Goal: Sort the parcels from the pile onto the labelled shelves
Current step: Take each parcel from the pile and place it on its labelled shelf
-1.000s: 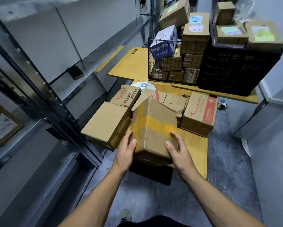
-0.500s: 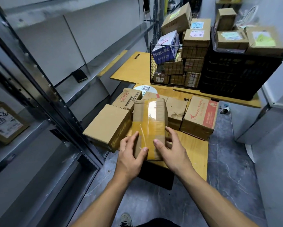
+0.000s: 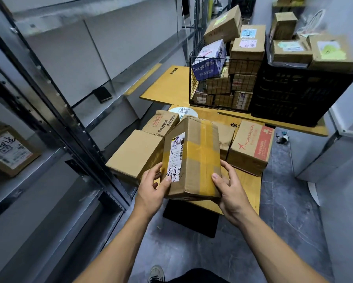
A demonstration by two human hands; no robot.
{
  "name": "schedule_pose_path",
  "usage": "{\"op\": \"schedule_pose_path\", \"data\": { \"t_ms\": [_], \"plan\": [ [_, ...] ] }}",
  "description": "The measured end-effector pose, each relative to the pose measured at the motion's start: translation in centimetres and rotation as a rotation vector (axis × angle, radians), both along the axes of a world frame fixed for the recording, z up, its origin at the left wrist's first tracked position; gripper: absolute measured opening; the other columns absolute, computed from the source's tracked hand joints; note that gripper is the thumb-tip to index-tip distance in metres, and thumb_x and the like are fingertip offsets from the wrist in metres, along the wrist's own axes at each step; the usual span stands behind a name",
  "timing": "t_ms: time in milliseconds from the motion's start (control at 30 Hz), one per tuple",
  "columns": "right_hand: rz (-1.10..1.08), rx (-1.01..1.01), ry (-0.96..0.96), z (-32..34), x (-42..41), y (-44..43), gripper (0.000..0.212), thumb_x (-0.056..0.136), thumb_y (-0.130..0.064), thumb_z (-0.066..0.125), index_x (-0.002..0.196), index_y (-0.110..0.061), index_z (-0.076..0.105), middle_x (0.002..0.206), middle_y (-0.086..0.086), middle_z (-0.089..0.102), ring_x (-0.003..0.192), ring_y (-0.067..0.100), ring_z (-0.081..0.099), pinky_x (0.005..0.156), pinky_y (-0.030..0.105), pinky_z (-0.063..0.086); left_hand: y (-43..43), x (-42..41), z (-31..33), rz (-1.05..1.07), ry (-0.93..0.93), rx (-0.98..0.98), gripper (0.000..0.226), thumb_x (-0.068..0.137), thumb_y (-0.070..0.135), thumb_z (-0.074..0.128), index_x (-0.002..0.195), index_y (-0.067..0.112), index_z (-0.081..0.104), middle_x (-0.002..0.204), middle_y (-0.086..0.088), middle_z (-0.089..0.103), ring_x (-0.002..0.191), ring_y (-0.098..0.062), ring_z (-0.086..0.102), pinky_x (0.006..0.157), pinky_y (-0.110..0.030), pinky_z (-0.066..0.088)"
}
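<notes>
Since the frame half a second earlier the taped parcel (image 3: 200, 158) has left the low table (image 3: 247, 190) and been rolled over. Then it lay on the board with its taped face up. Now it is held tilted above the table's near edge, with its white label (image 3: 176, 158) turned to the camera.

The metal shelving rack (image 3: 65, 119) runs along the table's left side. Beyond the table's far end a higher wooden board (image 3: 167, 84) carries two containers:
- A black crate (image 3: 298, 94) topped with cardboard boxes, off the table's far right corner.
- A wire basket (image 3: 218, 86) filled with parcels, straight beyond the far end.

The pile lies on the table itself:
- A plain brown box (image 3: 134, 152) overhangs the left edge.
- A box printed "Happyshopping" (image 3: 251, 146) sits at the right edge.
- A box with red and black print (image 3: 163, 123) and a creased box (image 3: 225, 135) lie toward the far end, partly hidden by the held parcel.

One labelled parcel (image 3: 8, 150) sits on a rack shelf well to the left of the table.

The left hand (image 3: 153, 188) grips the taped parcel's left side, with the thumb pressed flat on the lower end of the label and the fingers curled behind. The right hand (image 3: 230, 190) grips the right side, with the thumb on the yellow tape near the lower corner and the fingers bent along the edge.

A round white disc (image 3: 184, 111) with a printed code lies at the table's far end. A small dark flat object (image 3: 102, 94) rests on a rack shelf to the left of the table.
</notes>
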State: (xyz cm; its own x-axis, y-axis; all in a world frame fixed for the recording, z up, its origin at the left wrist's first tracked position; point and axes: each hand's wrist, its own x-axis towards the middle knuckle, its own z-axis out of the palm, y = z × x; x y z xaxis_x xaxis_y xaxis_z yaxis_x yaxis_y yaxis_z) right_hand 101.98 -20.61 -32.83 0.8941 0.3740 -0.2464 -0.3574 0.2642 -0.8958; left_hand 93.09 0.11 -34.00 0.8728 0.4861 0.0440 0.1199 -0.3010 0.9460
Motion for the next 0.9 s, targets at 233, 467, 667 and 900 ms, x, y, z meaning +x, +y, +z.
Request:
{"op": "schedule_pose_path", "data": {
  "t_ms": [233,467,667,900],
  "plan": [
    [0.058,0.097,0.046,-0.8,0.3,-0.4,0.054,0.089,-0.02,0.063,0.139,-0.034,0.049,0.121,0.002,0.071,0.122,0.029,0.06,0.101,0.058,0.049,-0.9,-0.4,0.7,-0.059,-0.022,-0.26,0.064,0.074,0.052,0.069,0.133,0.047,0.045,0.127,0.015,0.057,0.111,0.006,0.057,0.089,-0.022,0.05],
    [-0.047,-0.357,-0.271,-0.9,0.8,-0.7,0.051,0.102,-0.016,0.054,0.117,-0.065,0.056,0.133,-0.001,0.051,0.118,0.016,0.058,0.101,0.043,0.05,-0.9,-0.9,0.9,-0.025,-0.035,-0.029,0.066,0.073,0.053,0.066,0.134,0.052,0.043,0.136,0.02,0.052,0.121,0.004,0.051,0.091,-0.012,0.042],
    [0.016,-0.403,-0.321,-0.6,0.8,-0.3,0.028,0.102,-0.028,0.055,0.119,-0.047,0.064,0.132,-0.01,0.063,0.119,0.001,0.057,0.099,0.028,0.048,-1.3,-1.9,1.1,0.04,-0.012,0.168,0.063,0.073,0.055,0.063,0.131,0.058,0.039,0.13,0.027,0.046,0.12,0.008,0.047,0.09,-0.001,0.033],
    [0.261,-0.205,-0.273,0.3,-1.1,1.0,0.051,0.086,-0.032,0.071,0.127,-0.054,0.05,0.134,-0.008,0.06,0.122,0.007,0.061,0.099,0.03,0.051,-0.9,-4.3,2.0,0.122,0.026,0.313,0.066,0.076,0.054,0.062,0.136,0.053,0.036,0.127,0.014,0.045,0.115,0.017,0.042,0.089,0.002,0.033]
  ]
}}
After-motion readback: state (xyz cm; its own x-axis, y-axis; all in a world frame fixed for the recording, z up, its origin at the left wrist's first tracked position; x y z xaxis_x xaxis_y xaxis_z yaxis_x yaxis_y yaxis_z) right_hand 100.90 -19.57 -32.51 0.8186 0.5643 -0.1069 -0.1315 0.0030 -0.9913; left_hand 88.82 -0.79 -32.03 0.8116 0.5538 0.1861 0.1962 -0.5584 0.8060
